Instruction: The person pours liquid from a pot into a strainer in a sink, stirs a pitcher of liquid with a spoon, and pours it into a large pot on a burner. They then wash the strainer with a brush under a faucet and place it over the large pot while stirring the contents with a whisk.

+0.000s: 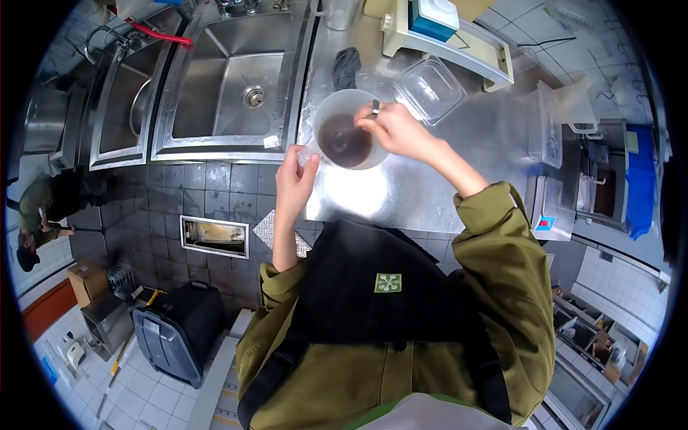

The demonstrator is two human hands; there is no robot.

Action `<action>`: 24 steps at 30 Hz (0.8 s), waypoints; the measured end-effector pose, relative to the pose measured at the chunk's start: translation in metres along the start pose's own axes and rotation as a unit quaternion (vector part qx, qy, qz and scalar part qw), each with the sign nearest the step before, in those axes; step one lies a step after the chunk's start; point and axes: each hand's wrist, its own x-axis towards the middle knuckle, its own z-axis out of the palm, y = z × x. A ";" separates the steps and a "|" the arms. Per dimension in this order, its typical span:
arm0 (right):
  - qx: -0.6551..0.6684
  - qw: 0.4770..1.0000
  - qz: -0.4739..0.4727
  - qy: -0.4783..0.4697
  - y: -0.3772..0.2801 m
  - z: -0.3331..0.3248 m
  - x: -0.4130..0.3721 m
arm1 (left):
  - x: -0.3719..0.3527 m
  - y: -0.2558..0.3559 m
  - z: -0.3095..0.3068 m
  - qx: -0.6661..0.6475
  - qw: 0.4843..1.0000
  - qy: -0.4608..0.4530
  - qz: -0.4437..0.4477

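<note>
Head view, looking straight down onto a brushed stainless steel counter (401, 197). Close to the counter's left edge, a round white plastic jug (333, 104), upright on the steel and part-filled with dark brown liquid (344, 140).

At the jug's near-left rim, the left hand (294, 179), fingers closed on the jug's handle, with an olive-green sleeve running back to the body. Over the jug's right rim, the right hand (394, 129), fingertips pinched together on a slim metal utensil (375, 107) standing up at the far-right rim, its lower end hidden behind the fingers.

Just right of the jug and a little farther off, a clear square plastic container (430, 87), lying tilted on the counter. Beyond the jug, a crumpled dark grey cloth (346, 66). Left of the counter, a deep steel sink basin (236, 79) with a round drain. At the far edge, a white and blue machine (444, 29).

Down on the floor, near left, a black wheeled bin (179, 330). Well apart at the far left edge, another person (36, 215) on the floor tiles.
</note>
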 end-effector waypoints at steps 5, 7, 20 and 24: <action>0.063 0.997 0.027 -0.046 -0.009 0.010 -0.009 | 0.001 -0.005 0.002 -0.031 0.999 -0.003 0.024; 0.067 0.994 0.035 -0.075 -0.005 0.003 -0.007 | 0.000 -0.003 0.001 -0.018 1.000 -0.004 0.007; 0.070 0.995 0.059 -0.046 -0.009 -0.003 -0.008 | 0.000 -0.004 0.002 0.001 1.000 0.001 0.012; -0.014 0.999 0.046 -0.020 -0.006 -0.013 0.000 | 0.000 -0.003 0.002 -0.014 1.000 -0.003 0.012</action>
